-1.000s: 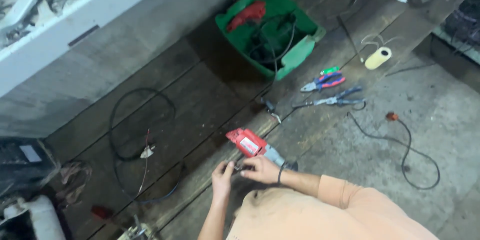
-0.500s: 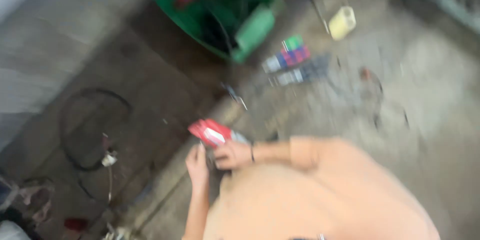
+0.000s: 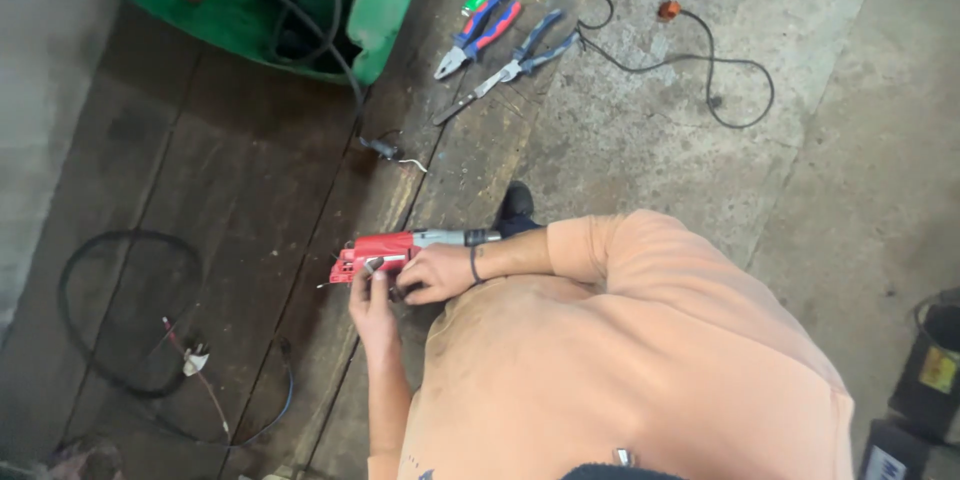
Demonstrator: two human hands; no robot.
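Red power tool [image 3: 385, 251]: a red body with a grey metal nose, held level low over the plank floor [image 3: 230, 170], in front of the person's peach sweatshirt [image 3: 640, 360]. Right hand [image 3: 437, 273]: closed over the tool's rear underside, a dark band worn at the wrist. Left hand [image 3: 372, 302]: raised from below, fingers curled against the red end of the tool; what is pinched there cannot be told.

Dark shoe [image 3: 515, 208]: seen just beyond the tool's nose. Small plug with cut wire [image 3: 385, 149]: laid on the planks farther off. Red-and-blue pliers [image 3: 478, 32] and blue-handled pliers [image 3: 512, 62]: laid side by side near the concrete. Green case [image 3: 290, 0]: open, cables inside. Black cable loop [image 3: 120, 310]: coiled on the planks, well apart to the left. Black cord with an orange end [image 3: 690, 55]: laid on the concrete.
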